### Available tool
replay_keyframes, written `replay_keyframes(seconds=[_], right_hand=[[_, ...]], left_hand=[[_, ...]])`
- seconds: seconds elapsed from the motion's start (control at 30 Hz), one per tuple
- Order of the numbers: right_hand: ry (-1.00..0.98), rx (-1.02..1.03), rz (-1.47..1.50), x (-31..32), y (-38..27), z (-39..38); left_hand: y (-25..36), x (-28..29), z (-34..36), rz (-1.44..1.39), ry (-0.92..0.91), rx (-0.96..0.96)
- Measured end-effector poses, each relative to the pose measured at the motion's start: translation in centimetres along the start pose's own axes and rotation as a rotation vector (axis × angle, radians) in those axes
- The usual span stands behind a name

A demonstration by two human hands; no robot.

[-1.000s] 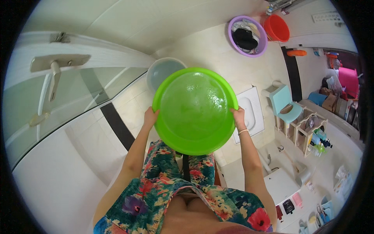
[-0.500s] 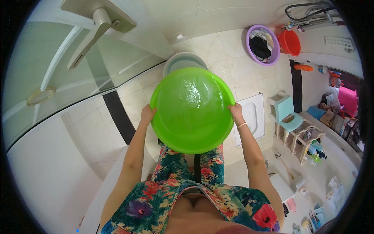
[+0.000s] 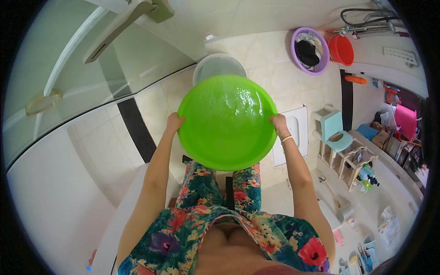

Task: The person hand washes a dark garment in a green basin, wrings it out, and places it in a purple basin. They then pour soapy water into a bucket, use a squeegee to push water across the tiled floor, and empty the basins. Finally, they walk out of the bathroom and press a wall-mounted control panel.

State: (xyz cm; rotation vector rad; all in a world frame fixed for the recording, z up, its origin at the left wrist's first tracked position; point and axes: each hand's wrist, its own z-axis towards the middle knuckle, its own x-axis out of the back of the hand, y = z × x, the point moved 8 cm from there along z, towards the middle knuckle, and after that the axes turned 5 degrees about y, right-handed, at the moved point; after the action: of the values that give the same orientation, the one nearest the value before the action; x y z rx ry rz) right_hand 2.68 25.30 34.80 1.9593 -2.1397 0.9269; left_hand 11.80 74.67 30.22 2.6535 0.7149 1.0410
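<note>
Fingers of the left hand [image 3: 174, 123] and right hand [image 3: 278, 123] clamp the green basin's [image 3: 227, 121] rim; its water, seemingly shallow, could slosh out if it tilts.

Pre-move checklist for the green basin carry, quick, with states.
1. Left hand grip on green basin rim: ok.
2. Right hand grip on opposite rim: ok.
3. Basin level: ok, roughly.
4. Water inside: ok, shallow, wet sheen; depth cannot tell.
5. Clear bucket on floor just beyond basin: ok, open top; partly hidden.
6. Floor under basin and feet: cannot tell, hidden.
</note>
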Motion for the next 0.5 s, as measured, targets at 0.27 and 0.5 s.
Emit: replay_keyframes(seconds=[0.27, 0.5], right_hand=[[0.003, -0.017, -0.024, 0.2, -2.0, -1.5], [-0.023, -0.063, -0.010, 0.0, -2.1, -1.4]], left_hand=[[-0.1, 0.2, 0.2, -0.047, -0.033, 0.036], [-0.1, 0.7, 0.7, 0.000, -0.062, 0.052]])
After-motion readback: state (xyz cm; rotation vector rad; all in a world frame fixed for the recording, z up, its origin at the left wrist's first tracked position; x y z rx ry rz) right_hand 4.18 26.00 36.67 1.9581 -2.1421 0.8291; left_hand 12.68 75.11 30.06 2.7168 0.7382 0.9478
